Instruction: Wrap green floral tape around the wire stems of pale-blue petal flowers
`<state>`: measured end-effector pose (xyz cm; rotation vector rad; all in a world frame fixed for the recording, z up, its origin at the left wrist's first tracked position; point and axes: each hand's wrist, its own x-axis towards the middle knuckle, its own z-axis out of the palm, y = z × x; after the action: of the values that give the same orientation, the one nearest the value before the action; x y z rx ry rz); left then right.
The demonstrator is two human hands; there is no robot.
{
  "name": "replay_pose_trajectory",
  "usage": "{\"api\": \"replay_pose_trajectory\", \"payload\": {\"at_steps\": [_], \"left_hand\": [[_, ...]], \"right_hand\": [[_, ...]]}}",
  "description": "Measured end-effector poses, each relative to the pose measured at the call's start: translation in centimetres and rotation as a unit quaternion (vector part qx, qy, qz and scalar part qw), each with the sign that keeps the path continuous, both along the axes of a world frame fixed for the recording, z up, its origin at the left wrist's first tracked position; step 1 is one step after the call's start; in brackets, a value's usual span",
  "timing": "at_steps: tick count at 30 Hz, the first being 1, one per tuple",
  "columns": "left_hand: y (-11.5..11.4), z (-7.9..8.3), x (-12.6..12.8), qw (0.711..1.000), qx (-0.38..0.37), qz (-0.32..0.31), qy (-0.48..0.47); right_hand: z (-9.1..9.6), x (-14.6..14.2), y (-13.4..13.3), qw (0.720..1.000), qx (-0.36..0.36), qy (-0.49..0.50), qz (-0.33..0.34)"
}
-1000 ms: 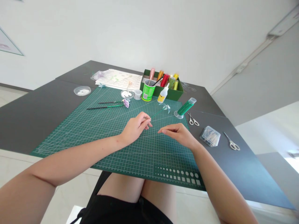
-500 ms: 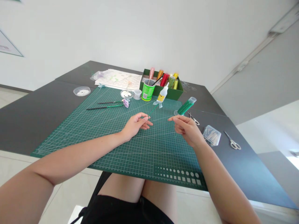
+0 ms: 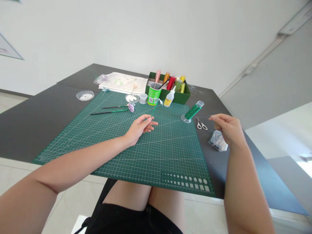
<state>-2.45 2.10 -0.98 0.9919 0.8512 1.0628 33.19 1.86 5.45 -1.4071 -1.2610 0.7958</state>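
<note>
My left hand (image 3: 141, 127) is over the middle of the green cutting mat (image 3: 170, 148). Its thumb and forefinger pinch a thin green stem (image 3: 154, 111) with a pale blue-white petal piece (image 3: 159, 101) at the top; the other fingers are loosely spread. Out past the mat's right edge, my right hand (image 3: 226, 126) is closed in a pinch on a fine thread (image 3: 204, 114), faintly visible and running left from the fingertips. Where the thread ends on the left is too thin to make out. A spool of green thread (image 3: 192, 112) stands between the hands, leaning right.
Scissors (image 3: 201, 124) and a clear plastic box (image 3: 218, 141) lie right of the mat. Behind are a glue bottle (image 3: 169, 98), a green can (image 3: 153, 94) and a box of colored spools (image 3: 180, 97). Left lie a purple flower (image 3: 131, 107) and dishes of white pieces (image 3: 85, 95).
My right hand has swung right, off the mat, drawing the thread out. My left hand has shifted slightly left, and the stem in it now stands more upright.
</note>
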Motion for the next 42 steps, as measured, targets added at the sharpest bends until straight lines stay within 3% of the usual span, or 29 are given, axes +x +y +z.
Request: {"api": "replay_pose_trajectory", "payload": {"at_steps": [7, 14, 23, 33, 42], "left_hand": [[0.1, 0.0, 0.0, 1.000, -0.018, 0.007, -0.012], [0.2, 1.1, 0.0, 0.997, -0.052, 0.039, -0.048], [3.1, 3.0, -2.0, 0.985, -0.021, 0.145, -0.090], [6.4, 2.8, -5.0, 0.965, 0.016, 0.225, -0.131], [9.6, 2.3, -9.0, 0.931, 0.026, 0.328, -0.159]], "right_hand": [[-0.6, 5.6, 0.3, 0.997, 0.011, 0.030, -0.064], [-3.0, 8.2, 1.4, 0.989, 0.004, 0.017, -0.146], [-4.7, 9.1, 2.1, 0.976, -0.053, -0.014, -0.212], [-5.1, 9.3, 1.9, 0.974, -0.061, 0.001, -0.218], [-4.8, 9.4, 1.9, 0.975, -0.014, 0.091, -0.203]]}}
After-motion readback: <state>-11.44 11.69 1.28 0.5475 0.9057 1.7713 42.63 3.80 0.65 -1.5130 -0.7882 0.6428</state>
